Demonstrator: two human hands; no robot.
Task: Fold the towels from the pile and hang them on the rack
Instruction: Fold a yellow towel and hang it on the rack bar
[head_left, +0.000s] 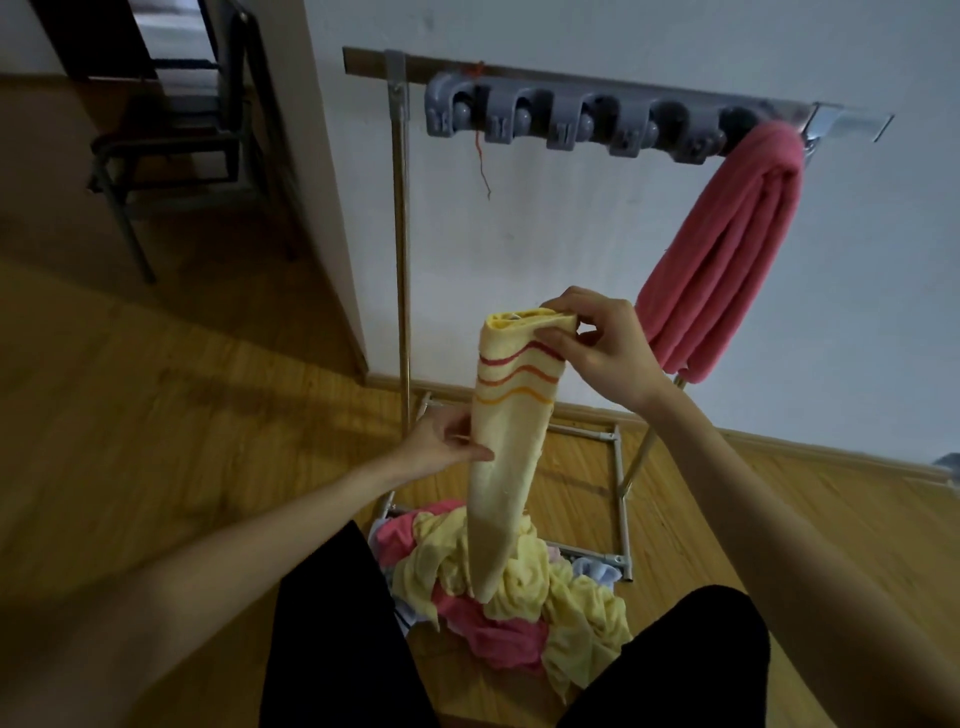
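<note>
Wooden floor (156, 441) meets a white wall behind the rack (400, 234). Right hand (597, 343) pinches the folded yellow towel (511, 415) at its top; left hand (441, 447) grips its edge lower down. Below both hands lies the towel pile (519, 597); a pink towel (727, 249) hangs beyond the right hand.

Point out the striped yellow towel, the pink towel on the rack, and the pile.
striped yellow towel (506, 447): head view, middle of fold.
pink towel (727, 249): head view, hanging middle.
pile (524, 587): head view, yellow cloth.
</note>
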